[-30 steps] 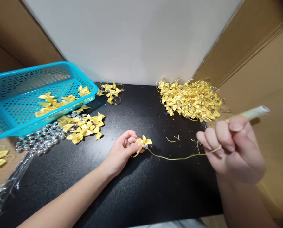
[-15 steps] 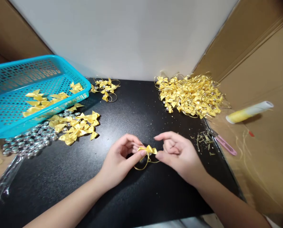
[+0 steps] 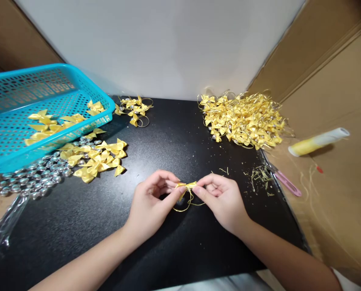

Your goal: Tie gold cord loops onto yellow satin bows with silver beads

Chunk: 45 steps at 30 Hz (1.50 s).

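Note:
Between my two hands is a small yellow ribbon bow (image 3: 190,186) with a loop of thin gold cord (image 3: 183,210) hanging under it, just above the black tabletop. My left hand (image 3: 153,200) pinches the bow's left end between thumb and fingertips. On the other side, my right hand (image 3: 224,200) grips the right end the same way. The bow's middle shows as a narrow strip, and its ends are covered by my fingertips.
A blue basket (image 3: 106,117) holding bows stands at left, beside silver beads (image 3: 37,178) and loose bows (image 3: 100,159). Corded bows lie in a small group (image 3: 134,108) and a big pile (image 3: 243,121). Pink-handled scissors (image 3: 288,184), cord scraps (image 3: 260,176) and a spool (image 3: 318,141) are at right.
My right thumb and index finger, apart before, have closed on the bow's right end. The bow has turned and looks flatter. My left hand keeps its pinch.

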### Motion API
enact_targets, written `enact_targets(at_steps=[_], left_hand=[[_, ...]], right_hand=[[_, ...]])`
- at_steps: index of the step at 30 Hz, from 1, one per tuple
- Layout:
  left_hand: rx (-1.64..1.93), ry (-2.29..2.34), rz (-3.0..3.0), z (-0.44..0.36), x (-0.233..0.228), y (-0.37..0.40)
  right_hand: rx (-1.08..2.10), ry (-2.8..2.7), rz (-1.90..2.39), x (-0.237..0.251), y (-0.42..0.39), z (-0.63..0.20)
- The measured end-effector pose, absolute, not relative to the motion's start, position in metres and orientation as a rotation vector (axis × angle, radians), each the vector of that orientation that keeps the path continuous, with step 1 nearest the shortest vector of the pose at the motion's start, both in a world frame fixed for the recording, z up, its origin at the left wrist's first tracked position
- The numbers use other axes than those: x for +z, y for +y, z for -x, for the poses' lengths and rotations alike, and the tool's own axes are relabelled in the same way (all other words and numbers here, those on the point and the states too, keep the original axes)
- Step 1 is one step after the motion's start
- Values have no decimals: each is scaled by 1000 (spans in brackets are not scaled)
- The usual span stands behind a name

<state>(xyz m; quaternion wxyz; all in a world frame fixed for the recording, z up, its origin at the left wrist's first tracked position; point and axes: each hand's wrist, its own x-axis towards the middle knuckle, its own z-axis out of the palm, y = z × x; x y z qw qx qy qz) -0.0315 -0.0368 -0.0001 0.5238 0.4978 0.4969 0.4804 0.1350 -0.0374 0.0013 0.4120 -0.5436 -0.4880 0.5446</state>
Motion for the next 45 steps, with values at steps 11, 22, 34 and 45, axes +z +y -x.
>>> enact_targets(at_steps=[11, 22, 34, 45], left_hand=[[983, 1079, -860, 35, -4, -32], [868, 975, -1015, 38, -3, -30], [703, 742, -694, 44, -6, -27], [1000, 878, -1650, 47, 1, -31]], right_hand=[[1354, -1317, 1328, -5, -36, -136], [975, -1512, 1228, -4, -35, -140], [258, -2054, 704, -10, -13, -166], [913, -1819, 1005, 2, -23, -154]])
